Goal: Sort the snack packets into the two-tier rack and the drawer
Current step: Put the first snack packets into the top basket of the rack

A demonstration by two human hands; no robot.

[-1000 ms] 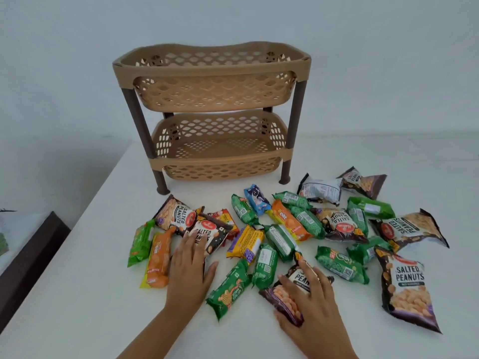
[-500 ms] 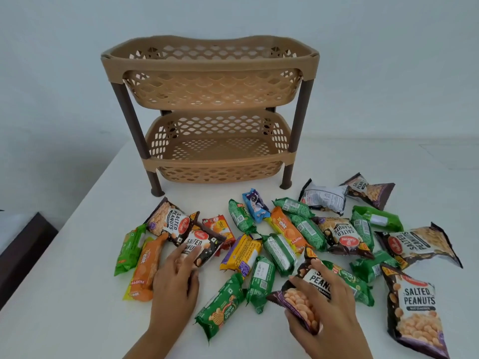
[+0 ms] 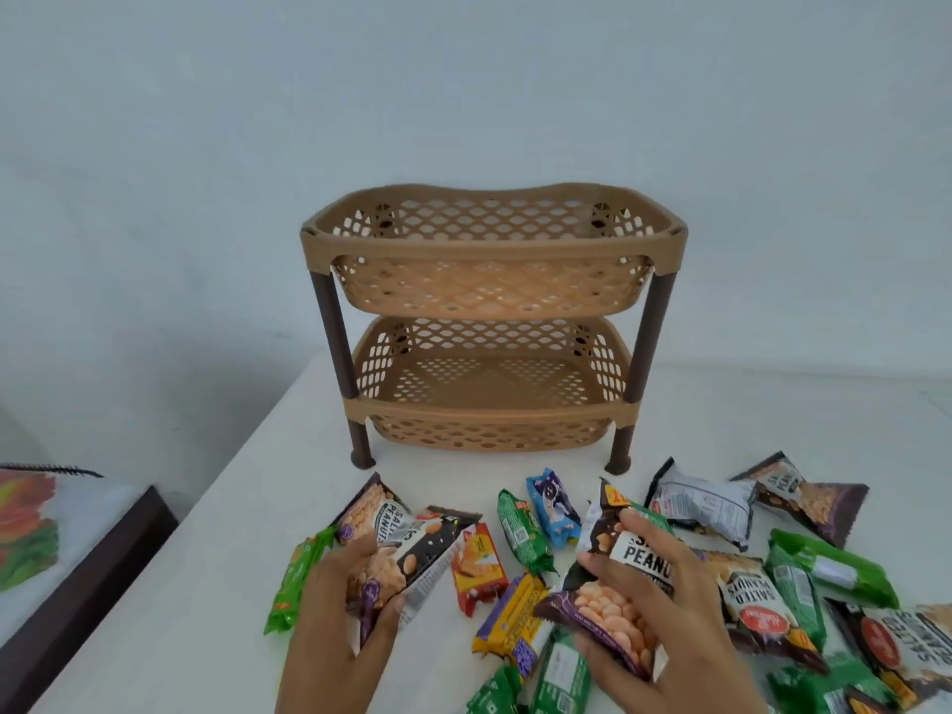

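At far left we see a dark wooden ledge (image 3: pixel 87 574), then the white table (image 3: pixel 206 636). Our left hand (image 3: pixel 335 615) grips a salted peanuts packet (image 3: pixel 407 564), fingers curled round its lower end, raised above a green biscuit packet (image 3: pixel 293 579). Behind stands the tan two-tier rack (image 3: pixel 492 327), both baskets bare. In front of it lie an orange packet (image 3: pixel 476 564), a blue one (image 3: pixel 551 505) and a yellow one (image 3: pixel 510 618). Our right hand (image 3: pixel 664 626) clasps another peanuts packet (image 3: pixel 618 569), thumb across its front. Further right, more peanut and green packets (image 3: pixel 829 566) lie scattered, some overlapping.
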